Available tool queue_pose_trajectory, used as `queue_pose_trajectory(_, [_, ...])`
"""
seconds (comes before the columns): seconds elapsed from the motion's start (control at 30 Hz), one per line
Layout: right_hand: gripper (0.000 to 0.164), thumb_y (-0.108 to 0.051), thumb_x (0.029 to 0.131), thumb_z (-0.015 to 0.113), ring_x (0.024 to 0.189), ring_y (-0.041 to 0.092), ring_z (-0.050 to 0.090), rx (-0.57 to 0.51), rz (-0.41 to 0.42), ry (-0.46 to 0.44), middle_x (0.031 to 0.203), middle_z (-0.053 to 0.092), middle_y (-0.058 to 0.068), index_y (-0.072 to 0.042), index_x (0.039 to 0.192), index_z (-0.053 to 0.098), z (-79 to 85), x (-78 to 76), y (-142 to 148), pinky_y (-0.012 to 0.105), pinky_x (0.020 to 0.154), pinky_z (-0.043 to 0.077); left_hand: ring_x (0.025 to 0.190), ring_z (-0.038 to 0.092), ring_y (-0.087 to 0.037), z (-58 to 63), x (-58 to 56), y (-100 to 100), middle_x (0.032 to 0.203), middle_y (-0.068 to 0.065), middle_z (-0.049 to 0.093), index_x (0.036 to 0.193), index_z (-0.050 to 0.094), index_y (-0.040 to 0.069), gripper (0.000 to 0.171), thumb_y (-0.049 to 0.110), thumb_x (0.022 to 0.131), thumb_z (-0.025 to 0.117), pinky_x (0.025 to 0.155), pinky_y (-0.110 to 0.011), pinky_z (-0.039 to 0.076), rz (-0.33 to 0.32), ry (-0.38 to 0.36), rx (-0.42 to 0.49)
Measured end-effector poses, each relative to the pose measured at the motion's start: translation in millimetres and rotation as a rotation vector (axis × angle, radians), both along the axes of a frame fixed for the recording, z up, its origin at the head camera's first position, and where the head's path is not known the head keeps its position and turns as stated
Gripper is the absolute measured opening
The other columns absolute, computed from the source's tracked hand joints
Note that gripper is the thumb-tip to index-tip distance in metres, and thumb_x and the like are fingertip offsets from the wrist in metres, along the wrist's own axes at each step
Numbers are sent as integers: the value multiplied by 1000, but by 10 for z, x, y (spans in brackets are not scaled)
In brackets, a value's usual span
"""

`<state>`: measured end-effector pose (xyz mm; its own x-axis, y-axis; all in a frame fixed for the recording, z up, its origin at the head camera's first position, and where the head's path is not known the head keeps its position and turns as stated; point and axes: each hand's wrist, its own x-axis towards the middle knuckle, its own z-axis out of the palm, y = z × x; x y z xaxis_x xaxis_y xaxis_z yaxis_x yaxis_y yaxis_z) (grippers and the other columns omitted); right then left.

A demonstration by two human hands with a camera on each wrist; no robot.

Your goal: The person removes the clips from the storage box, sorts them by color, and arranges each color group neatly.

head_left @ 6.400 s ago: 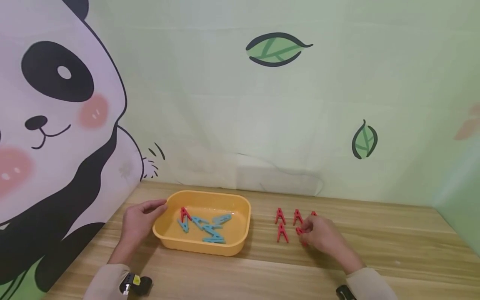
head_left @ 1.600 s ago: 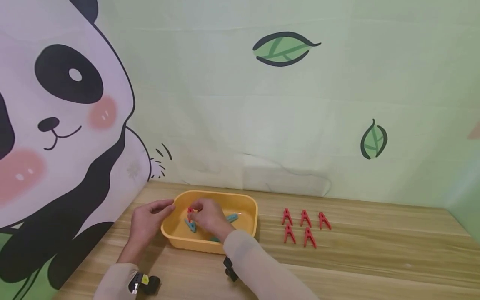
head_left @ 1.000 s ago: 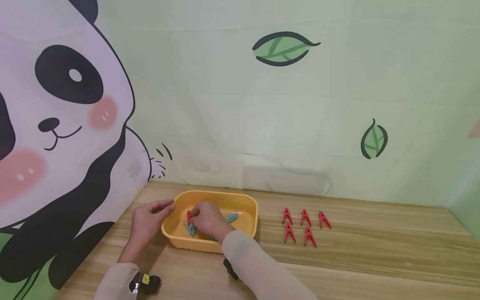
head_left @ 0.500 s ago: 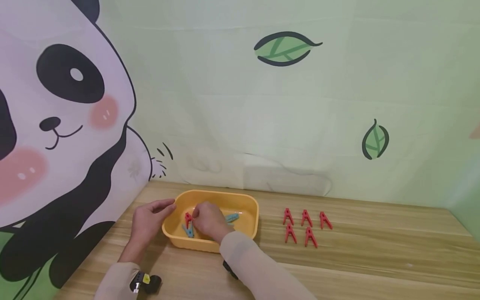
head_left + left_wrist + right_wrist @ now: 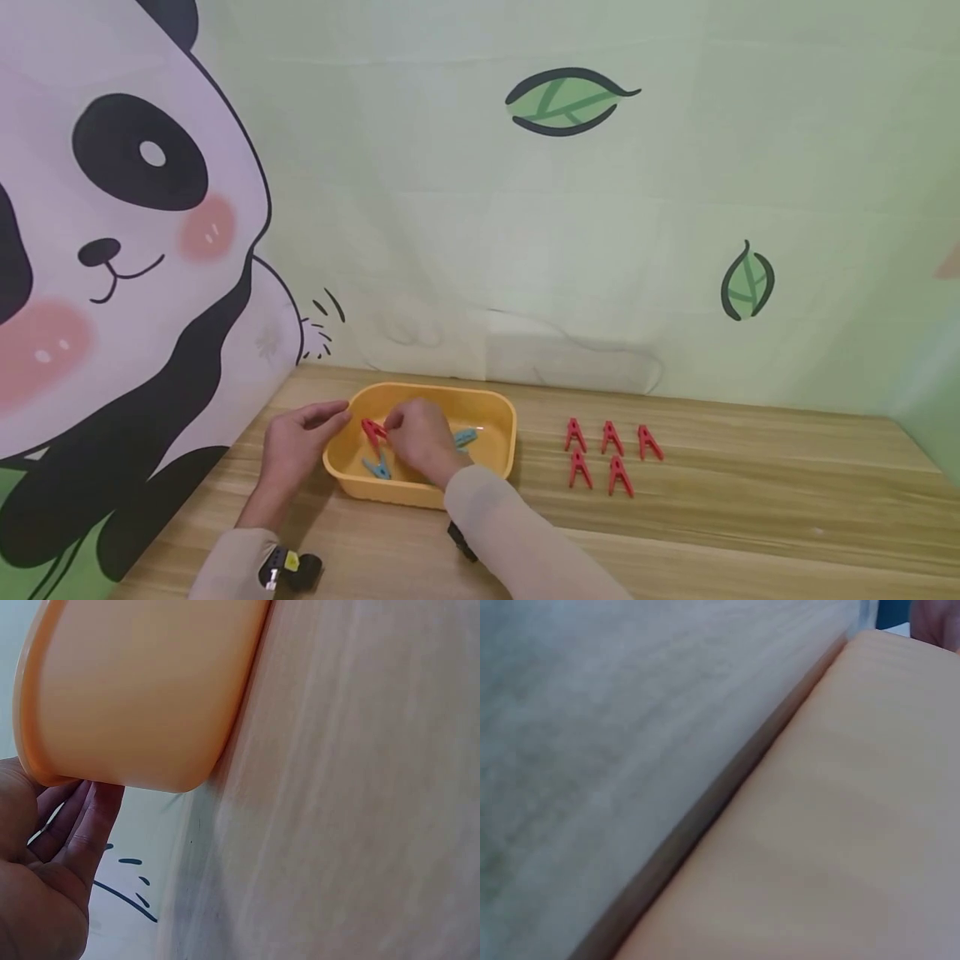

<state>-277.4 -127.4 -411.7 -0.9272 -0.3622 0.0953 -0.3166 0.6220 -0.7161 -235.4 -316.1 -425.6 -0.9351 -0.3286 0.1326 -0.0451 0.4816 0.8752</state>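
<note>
Pinching a red clothespin (image 5: pixel 368 429) inside the yellow tub (image 5: pixel 390 490) with the right hand (image 5: pixel 422 437); best gripped firmly and eased clear of the blue clothespin (image 5: pixel 382 471) just beside it. Touching the tub's rim with the left hand (image 5: pixel 291 442), thumb and fingertips apart; press lightly for steadiness.

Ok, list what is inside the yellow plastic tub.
A red A-shaped plastic clip at the right hand, a blue plastic clip toward the near left corner, and at least one partly covered blue clip right of that hand. Whatever lies beneath the hand is hidden.
</note>
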Motion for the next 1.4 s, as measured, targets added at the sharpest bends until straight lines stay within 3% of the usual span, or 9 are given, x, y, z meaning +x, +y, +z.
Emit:
queue_pose_trajectory(0.17, [5, -8, 97, 78, 78, 12, 60, -88, 3, -10, 91, 74, -3, -10, 99, 82, 39, 16, 60, 24, 71, 55, 126, 65, -32, -11, 6, 11, 129, -15, 74, 130, 76, 4, 37, 27, 102, 76, 95, -23, 56, 2, -6, -8])
queue_pose_trajectory(0.47, [5, -5, 98, 76, 78, 9, 64, -235, 53, 44, 90, 74, -1, -6, 99, 81, 162, 60, 318, 23, 73, 57, 125, 66, -32, -31, -16, 18, 129, -16, 74, 129, 75, 3, 35, 25, 102, 76, 87, -13, 53, 7, 5, -16])
queue_pose_trajectory(0.63, [7, -4, 99, 74, 80, 10, 66, -300, 51, 44, 93, 75, -2, -6, 101, 80, 240, 98, 480, 24, 74, 59, 127, 65, -32, -30, -19, 20, 130, -16, 73, 130, 75, 3, 36, 25, 102, 76, 95, -22, 55, 10, -2, -21])
queue_pose_trajectory(0.73, [8, -5, 99, 74, 81, 12, 65, -309, 38, 44, 93, 74, -3, -7, 103, 81, 277, 122, 571, 24, 74, 59, 127, 65, -32, -29, -20, 18, 130, -16, 73, 130, 75, 3, 36, 26, 102, 76, 99, -28, 56, 11, -4, -26])
queue_pose_trajectory(1.07, [10, -6, 99, 73, 84, 14, 67, -306, 36, 134, 94, 75, -2, -8, 105, 80, 351, 223, 938, 27, 75, 59, 126, 65, -31, -22, -6, 13, 131, -15, 73, 130, 75, 4, 37, 29, 102, 75, 96, -26, 56, 12, -8, -39])
queue_pose_trajectory(1.2, [10, -5, 99, 73, 84, 14, 67, -307, 36, 167, 94, 75, -1, -7, 106, 80, 356, 251, 1112, 28, 76, 59, 125, 66, -31, -10, -4, 20, 130, -15, 73, 130, 76, 4, 37, 28, 102, 76, 86, -12, 52, 11, 0, -38])
queue_pose_trajectory(1.4, [9, -5, 98, 75, 86, 16, 67, -285, -32, 185, 94, 75, -1, -8, 105, 80, 312, 262, 1391, 31, 78, 61, 123, 66, -31, -15, 4, 12, 131, -16, 73, 131, 75, 4, 36, 26, 102, 76, 82, -8, 49, 7, 2, -31])
